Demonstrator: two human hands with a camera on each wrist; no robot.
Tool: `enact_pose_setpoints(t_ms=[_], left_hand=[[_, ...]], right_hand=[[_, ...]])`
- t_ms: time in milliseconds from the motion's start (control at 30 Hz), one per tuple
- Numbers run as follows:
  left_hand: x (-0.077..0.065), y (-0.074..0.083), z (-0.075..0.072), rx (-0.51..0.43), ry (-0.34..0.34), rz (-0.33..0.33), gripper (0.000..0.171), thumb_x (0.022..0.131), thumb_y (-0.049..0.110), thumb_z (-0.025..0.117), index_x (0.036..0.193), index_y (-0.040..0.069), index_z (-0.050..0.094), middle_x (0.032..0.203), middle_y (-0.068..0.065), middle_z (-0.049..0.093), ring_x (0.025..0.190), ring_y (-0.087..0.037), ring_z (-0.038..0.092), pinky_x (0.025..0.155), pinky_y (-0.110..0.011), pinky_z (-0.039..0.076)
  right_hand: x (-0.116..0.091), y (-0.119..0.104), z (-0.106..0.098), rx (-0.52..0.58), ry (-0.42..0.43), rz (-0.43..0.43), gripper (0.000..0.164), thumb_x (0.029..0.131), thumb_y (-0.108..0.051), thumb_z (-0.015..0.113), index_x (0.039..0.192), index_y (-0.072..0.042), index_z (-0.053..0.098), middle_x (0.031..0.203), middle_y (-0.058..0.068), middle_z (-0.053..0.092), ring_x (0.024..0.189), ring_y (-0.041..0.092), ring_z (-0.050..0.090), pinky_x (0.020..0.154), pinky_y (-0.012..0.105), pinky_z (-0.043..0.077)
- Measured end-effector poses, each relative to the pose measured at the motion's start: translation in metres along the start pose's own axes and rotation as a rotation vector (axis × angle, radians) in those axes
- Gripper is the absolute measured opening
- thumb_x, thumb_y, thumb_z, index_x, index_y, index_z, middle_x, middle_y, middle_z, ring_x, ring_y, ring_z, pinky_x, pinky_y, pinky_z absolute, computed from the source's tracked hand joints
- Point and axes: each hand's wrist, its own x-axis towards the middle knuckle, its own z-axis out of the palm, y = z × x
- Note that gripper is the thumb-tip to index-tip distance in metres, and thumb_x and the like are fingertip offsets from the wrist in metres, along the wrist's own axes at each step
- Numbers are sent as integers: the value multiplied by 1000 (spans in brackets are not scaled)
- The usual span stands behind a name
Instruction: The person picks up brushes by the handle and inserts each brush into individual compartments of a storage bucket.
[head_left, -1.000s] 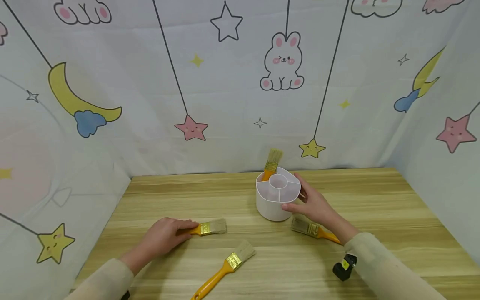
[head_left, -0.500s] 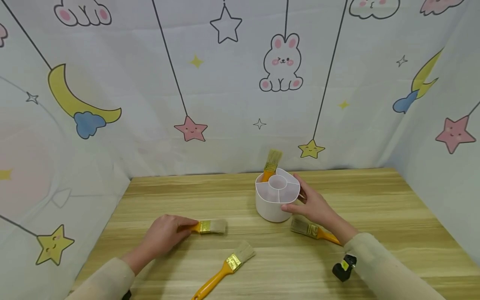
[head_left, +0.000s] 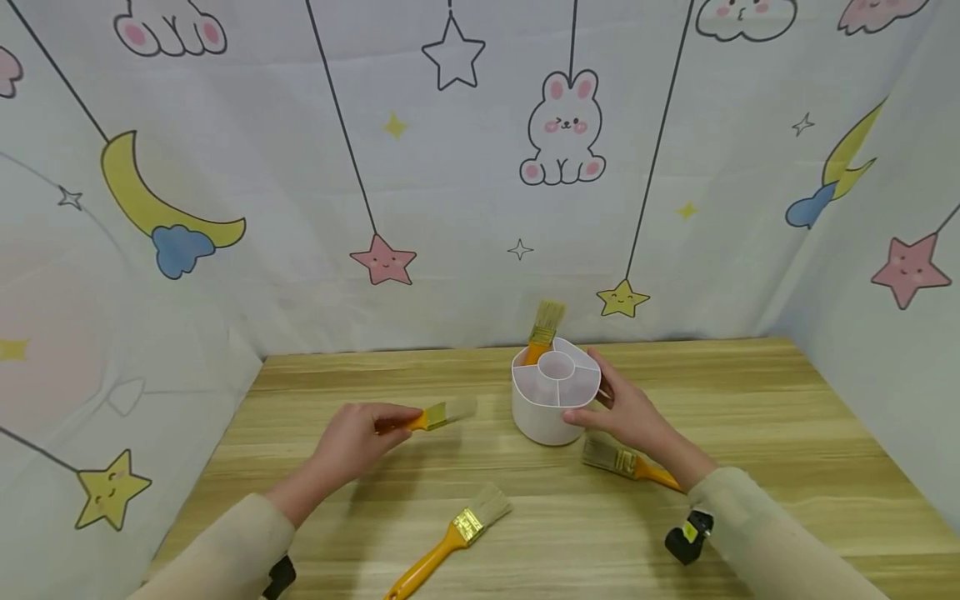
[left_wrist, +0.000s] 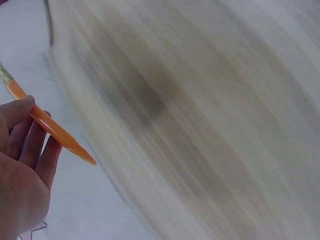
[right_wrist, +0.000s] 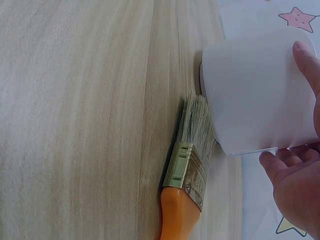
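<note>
My left hand (head_left: 358,440) pinches the orange handle of a paintbrush (head_left: 435,416) above the table, its bristles pointing right and blurred. In the left wrist view, thumb and fingers hold that handle (left_wrist: 54,130), its tapered end free. My right hand (head_left: 633,417) grips the side of a white divided organizer (head_left: 546,423), thumb in front and fingers behind. Another paintbrush (head_left: 542,333) stands bristles up in the organizer's back left compartment. The right wrist view shows a third paintbrush (right_wrist: 186,170) lying on the table, its bristles close against the organizer's base.
One more paintbrush (head_left: 467,523) lies slantwise on the front of the wooden table (head_left: 795,433). Behind the table hangs a white cloth (head_left: 465,183) printed with stars, moons and a rabbit. Black wrist devices (head_left: 688,537) sit below the sleeves.
My left hand has lifted the paintbrush off the table and carried it a little right and away from me, tilting its bristles upward. The right hand and the organizer have stayed in place.
</note>
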Motion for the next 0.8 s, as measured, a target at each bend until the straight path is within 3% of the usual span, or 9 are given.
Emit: enact_pose_setpoints(t_ms=[367, 800], left_hand=[[34, 47, 9, -331, 16, -111, 31, 98, 11, 80, 129, 13, 80, 121, -5, 79, 105, -20, 76, 85, -31, 65], [74, 96, 19, -528, 59, -92, 31, 97, 11, 80, 128, 12, 80, 120, -5, 79, 108, -22, 76, 88, -34, 65]], right_hand=[[0, 2, 0, 7, 0, 0, 112, 93, -27, 88, 172, -4, 12, 174, 24, 25, 156, 48, 32, 123, 58, 35], [0, 3, 0, 9, 5, -14, 110, 92, -25, 88, 171, -3, 14, 173, 23, 27, 156, 47, 33, 123, 58, 35]])
